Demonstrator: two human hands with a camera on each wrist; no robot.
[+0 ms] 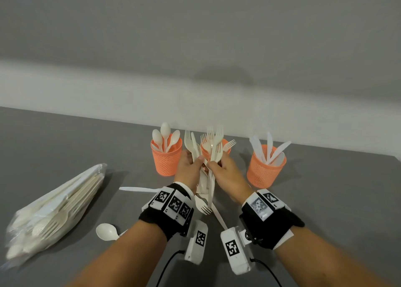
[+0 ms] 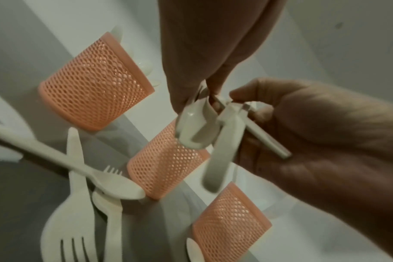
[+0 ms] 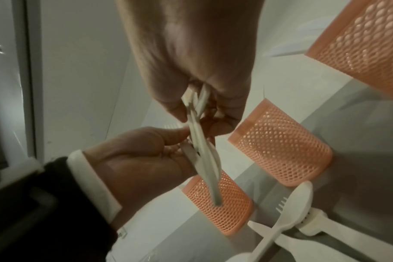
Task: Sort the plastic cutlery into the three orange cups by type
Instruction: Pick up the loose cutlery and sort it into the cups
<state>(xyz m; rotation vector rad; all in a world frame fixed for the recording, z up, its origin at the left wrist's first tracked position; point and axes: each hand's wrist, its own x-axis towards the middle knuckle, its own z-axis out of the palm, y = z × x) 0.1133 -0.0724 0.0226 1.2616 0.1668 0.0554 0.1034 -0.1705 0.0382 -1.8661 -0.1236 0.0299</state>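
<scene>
Head view: both hands (image 1: 204,167) grip forks (image 1: 213,143); wrist views: handles only.

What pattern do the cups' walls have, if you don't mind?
An orange open mesh on each cup, clearest in the left wrist view.

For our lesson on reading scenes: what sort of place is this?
Probably a plain indoor worktop set up for a sorting exercise: a bare grey table, a blank wall, three orange cups holding cutlery.

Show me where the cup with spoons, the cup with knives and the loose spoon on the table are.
Spoon cup (image 1: 166,161): head view, on its mesh wall.
Knife cup (image 1: 263,174): head view, on its mesh wall.
Loose spoon (image 1: 106,231): head view, on its bowl.
</scene>
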